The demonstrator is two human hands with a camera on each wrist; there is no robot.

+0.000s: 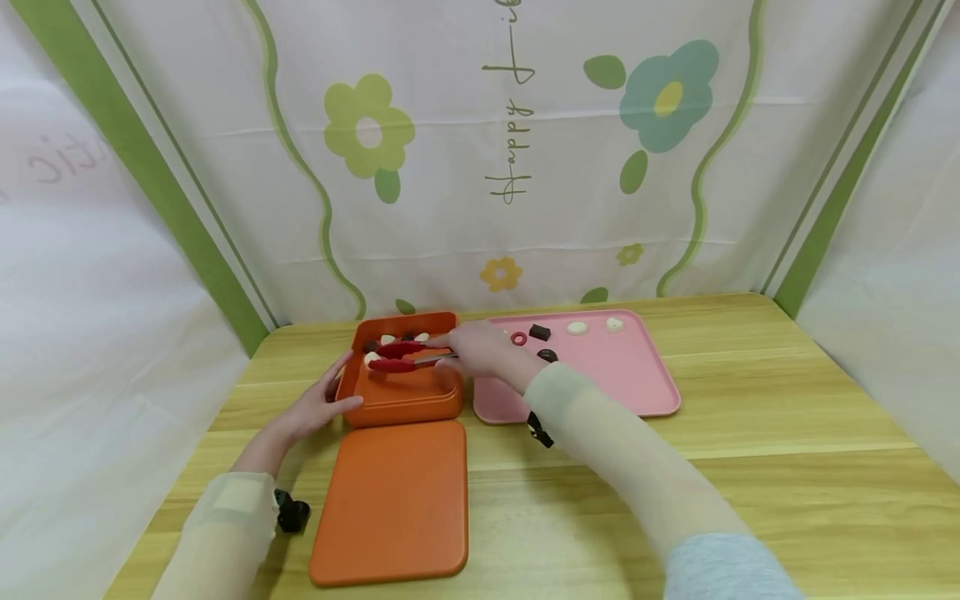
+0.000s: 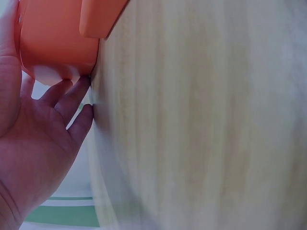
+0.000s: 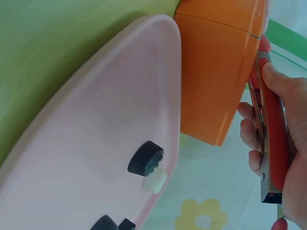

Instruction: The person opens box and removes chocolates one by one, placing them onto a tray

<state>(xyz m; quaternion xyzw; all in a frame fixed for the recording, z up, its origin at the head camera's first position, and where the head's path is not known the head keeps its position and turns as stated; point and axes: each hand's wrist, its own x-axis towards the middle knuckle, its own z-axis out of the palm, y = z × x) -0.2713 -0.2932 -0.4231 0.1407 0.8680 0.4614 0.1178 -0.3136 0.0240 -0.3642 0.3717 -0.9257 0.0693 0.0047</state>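
Note:
In the head view my right hand [image 1: 480,350] grips a pair of red-tipped metal tongs [image 1: 429,359] over an open orange box [image 1: 408,408]. The tong tips reach down into the box, right at a small white piece [image 1: 372,358] near its left wall. In the right wrist view, fingers and thumb wrap the red tong handle [image 3: 276,129]. My left hand [image 1: 318,408] rests against the box's left side, thumb at the front corner. Its fingers are spread and fairly straight along the outer wall in the left wrist view. More dark and white pieces [image 1: 387,340] lie along the box's back.
Right of the box lies a pink tray [image 1: 615,383] holding a red ring [image 1: 518,339], a dark block [image 1: 539,332], a dark round piece [image 1: 547,356] and white pieces [image 1: 577,329]. An orange lid [image 1: 393,508] lies in front of the box. A printed curtain [image 1: 450,217] hangs behind the table.

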